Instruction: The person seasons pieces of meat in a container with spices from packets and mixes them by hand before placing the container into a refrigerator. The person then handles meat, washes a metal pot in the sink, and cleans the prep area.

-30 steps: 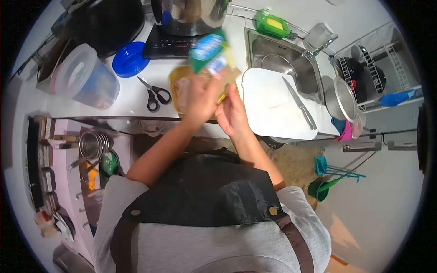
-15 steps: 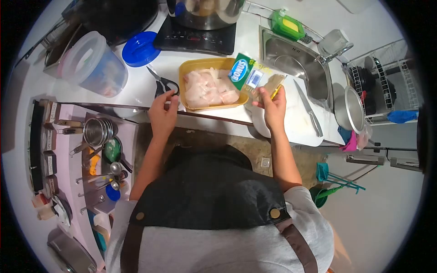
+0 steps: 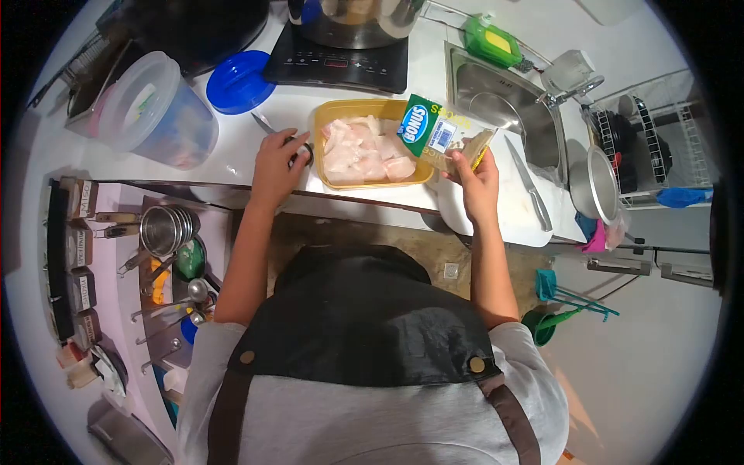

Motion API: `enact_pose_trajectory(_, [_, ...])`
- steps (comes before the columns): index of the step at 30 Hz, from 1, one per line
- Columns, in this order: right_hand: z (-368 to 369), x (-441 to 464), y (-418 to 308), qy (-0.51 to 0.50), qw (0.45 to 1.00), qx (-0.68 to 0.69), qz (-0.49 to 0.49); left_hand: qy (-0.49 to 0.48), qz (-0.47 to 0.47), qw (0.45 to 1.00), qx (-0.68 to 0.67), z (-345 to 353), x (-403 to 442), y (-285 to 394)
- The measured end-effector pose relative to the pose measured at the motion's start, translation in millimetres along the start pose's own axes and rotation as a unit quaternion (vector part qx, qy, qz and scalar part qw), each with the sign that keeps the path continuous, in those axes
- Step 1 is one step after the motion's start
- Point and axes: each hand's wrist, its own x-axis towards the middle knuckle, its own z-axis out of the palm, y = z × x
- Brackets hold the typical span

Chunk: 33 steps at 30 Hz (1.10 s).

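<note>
The left hand (image 3: 277,167) lies over the scissors (image 3: 264,122) on the white tabletop (image 3: 235,155), its fingers bent and a little apart around the black handles. One blade shows beyond the knuckles, pointing away to the left. Whether the fingers have closed on the handles or only rest against them, I cannot tell.

The right hand (image 3: 480,182) holds a packet (image 3: 442,134) by its near end, thumb pressed on the face that shows and the fingers folded behind. The packet is tilted, its green end marked BONUS, and in this view it overlaps the right edge of the yellow tray (image 3: 319,169). Pale raw meat (image 3: 364,151) in pieces fills much of that tray, which sits between the two hands.

Under and beyond the right hand is the white chopping board (image 3: 492,213), with a knife (image 3: 531,186) lying on it. The sink (image 3: 474,81) is behind the board; a blue lid (image 3: 239,81) lies beyond the scissors.

The step in hand looks like getting hold of the scissors while the packet is kept steady. As I judge it, the next move calls for a firm hold on the handles, with the left fingers seated in the loops and the packet clear of the blades.
</note>
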Motion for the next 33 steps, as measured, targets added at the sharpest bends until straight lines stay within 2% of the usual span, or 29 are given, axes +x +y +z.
enact_pose_trajectory(1, [0.7,-0.3,0.3,0.0,1.0,-0.001,-0.001,-0.013,0.108,0.99,0.092,1.0,-0.3,-5.6])
enact_pose_trajectory(2, [2.0,-0.3,0.9,0.003,1.0,-0.001,-0.002,-0.013,0.111,0.99,0.091,0.6,-3.4,-10.9])
enact_pose_trajectory(4, [5.0,1.1,2.2,0.025,0.999,0.01,-0.017,-0.105,0.079,0.99,0.057,-4.3,-11.1,-22.4])
enact_pose_trajectory(8, [6.8,-0.4,7.9,0.02,1.0,-0.004,-0.019,-0.126,0.122,0.984,0.044,-28.8,-16.1,-49.5])
enact_pose_trajectory(11, [14.3,-1.4,15.4,0.081,0.995,-0.022,-0.063,-0.108,0.119,0.982,0.1,-35.6,-19.1,-56.4])
enact_pose_trajectory(12, [11.7,-1.0,13.6,0.051,0.995,-0.055,-0.063,-0.08,0.127,0.985,0.086,-35.3,-17.7,-53.9])
enact_pose_trajectory(14, [14.2,-4.0,8.9,0.041,0.998,-0.035,-0.044,-0.053,0.135,0.987,0.072,-33.4,-18.8,-47.1])
enact_pose_trajectory(16, [16.4,-6.8,4.1,0.031,0.999,-0.015,-0.023,0.008,0.025,0.998,-0.056,-30.1,-18.2,-21.0])
enact_pose_trajectory(20, [11.7,-9.7,1.4,0.043,0.999,-0.029,-0.01,-0.007,-0.047,0.99,-0.132,-14.7,-18.5,3.6])
enact_pose_trajectory(22, [9.2,-11.6,3.2,0.048,0.998,-0.039,-0.013,-0.003,-0.144,0.948,-0.283,2.4,-23.1,8.4])
enact_pose_trajectory(23, [6.7,-12.0,3.6,0.044,0.997,-0.055,-0.019,-0.004,-0.145,0.948,-0.284,7.5,-25.1,11.0])
enact_pose_trajectory(25, [5.5,-13.6,2.1,0.042,0.996,-0.073,-0.026,-0.041,-0.219,0.896,-0.384,11.8,-25.8,17.8])
enact_pose_trajectory(33, [8.2,-14.2,-8.3,0.017,0.998,-0.063,-0.025,-0.054,-0.225,0.886,-0.401,11.3,-25.3,23.9])
